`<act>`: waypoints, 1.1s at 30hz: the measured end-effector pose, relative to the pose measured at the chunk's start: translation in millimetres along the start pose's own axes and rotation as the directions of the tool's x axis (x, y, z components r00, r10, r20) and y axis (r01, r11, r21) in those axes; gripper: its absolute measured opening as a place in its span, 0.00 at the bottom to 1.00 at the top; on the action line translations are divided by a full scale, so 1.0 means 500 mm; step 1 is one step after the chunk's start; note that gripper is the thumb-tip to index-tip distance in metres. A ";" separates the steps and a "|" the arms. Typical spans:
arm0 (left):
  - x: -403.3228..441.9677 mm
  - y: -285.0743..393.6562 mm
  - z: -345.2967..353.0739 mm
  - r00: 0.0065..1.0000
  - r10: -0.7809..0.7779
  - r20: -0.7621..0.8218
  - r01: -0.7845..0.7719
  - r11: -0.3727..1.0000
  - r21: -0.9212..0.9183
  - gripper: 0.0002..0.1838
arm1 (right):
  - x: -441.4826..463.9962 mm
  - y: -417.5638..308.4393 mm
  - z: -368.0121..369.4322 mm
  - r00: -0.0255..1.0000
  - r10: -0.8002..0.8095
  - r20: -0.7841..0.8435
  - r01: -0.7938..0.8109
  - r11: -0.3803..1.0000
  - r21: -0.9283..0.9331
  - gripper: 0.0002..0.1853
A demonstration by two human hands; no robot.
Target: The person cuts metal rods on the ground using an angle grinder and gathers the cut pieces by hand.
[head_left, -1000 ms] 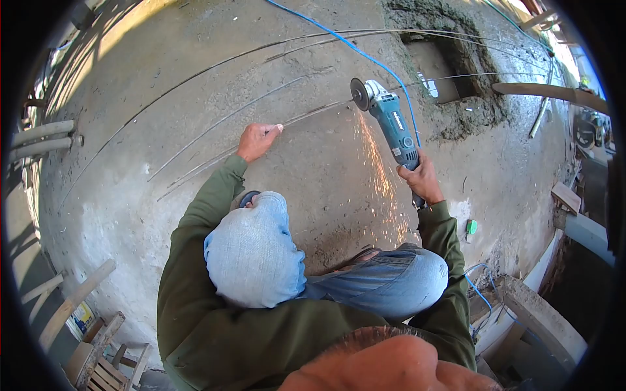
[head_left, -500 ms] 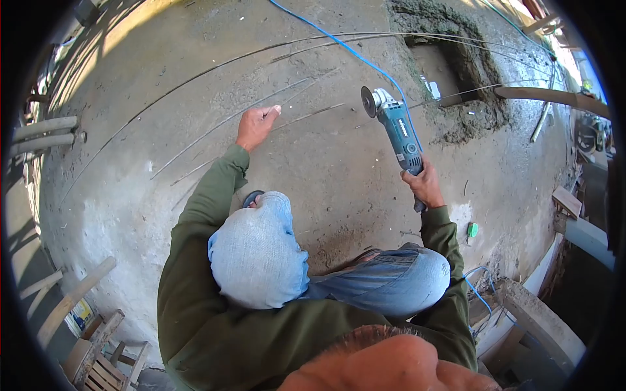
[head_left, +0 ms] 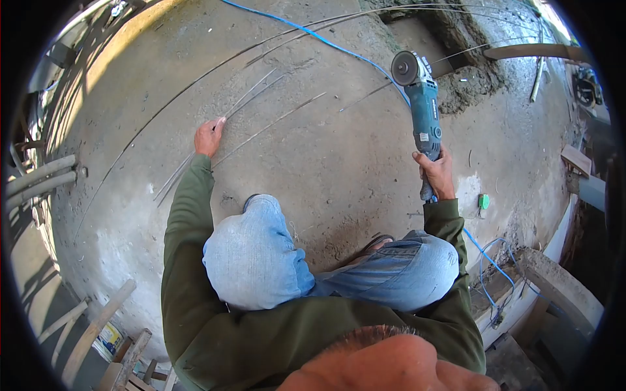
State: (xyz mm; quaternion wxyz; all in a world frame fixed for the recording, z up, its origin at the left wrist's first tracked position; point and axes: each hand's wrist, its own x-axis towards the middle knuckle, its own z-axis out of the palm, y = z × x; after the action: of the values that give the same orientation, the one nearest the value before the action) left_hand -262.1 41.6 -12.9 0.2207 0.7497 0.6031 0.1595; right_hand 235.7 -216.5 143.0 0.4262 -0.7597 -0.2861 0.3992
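Pipes: two pale pipes are lying side by side, far left of the grinder.
Container: one pale container with a yellow-and-blue label is standing far left of the grinder and nearer you; you cannot tell what it is holding.
Left hand: your left hand is working well left of the grinder, fingers closing together on two thin rods.
Loose rods: one rod is lying between that hand and the grinder; one shorter length is lying just left of the grinder's head.
Cord: one blue cord is running across the floor and passing behind the grinder.
Room: floor is stretching from the loose rod to the grinder, beyond your two knees.
Pit: one pit is opening beyond the grinder's head, its bottom showing murky brown, its rough edge lying near the disc.
Right hand: your right hand is clamping the grinder's handle, disc end pointing away from you.
Green piece: one is lying right of the grinder's handle.
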 end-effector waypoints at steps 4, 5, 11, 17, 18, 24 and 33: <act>0.044 -0.009 0.067 0.999 0.047 0.000 -0.046 0.997 0.058 0.19 | -0.014 0.006 -0.008 0.998 -0.012 -0.055 0.015 0.998 0.064 0.20; 0.055 0.000 0.073 0.997 0.074 0.010 -0.074 0.996 0.056 0.19 | -0.019 0.010 -0.012 0.997 -0.017 -0.073 0.024 0.995 0.101 0.20; 0.175 0.295 0.069 0.876 0.431 0.216 -0.453 0.889 0.064 0.19 | -0.020 0.019 -0.038 0.990 0.025 -0.137 0.004 0.979 0.205 0.22; 0.203 0.545 0.233 0.581 0.487 0.652 -0.702 0.705 0.099 0.22 | -0.011 0.036 -0.059 0.981 0.002 -0.194 0.049 0.966 0.255 0.23; 0.200 0.573 0.274 0.585 0.465 0.665 -0.693 0.712 0.112 0.22 | -0.012 0.044 -0.062 0.977 0.025 -0.211 0.033 0.963 0.267 0.23; 0.123 0.627 0.434 0.736 0.422 0.528 -0.602 0.766 0.227 0.22 | -0.027 0.041 -0.080 0.968 0.117 -0.224 -0.065 0.972 0.227 0.18; 0.153 0.624 0.468 0.704 0.463 0.538 -0.671 0.682 0.291 0.13 | -0.028 0.063 -0.089 0.968 0.139 -0.208 -0.093 0.972 0.217 0.19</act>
State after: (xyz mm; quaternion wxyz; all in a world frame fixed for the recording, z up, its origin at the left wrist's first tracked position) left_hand 133.1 29.1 -50.9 0.0960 0.9476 0.2897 -0.0944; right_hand 269.4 -261.2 134.7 0.5075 -0.7668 -0.1487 0.3639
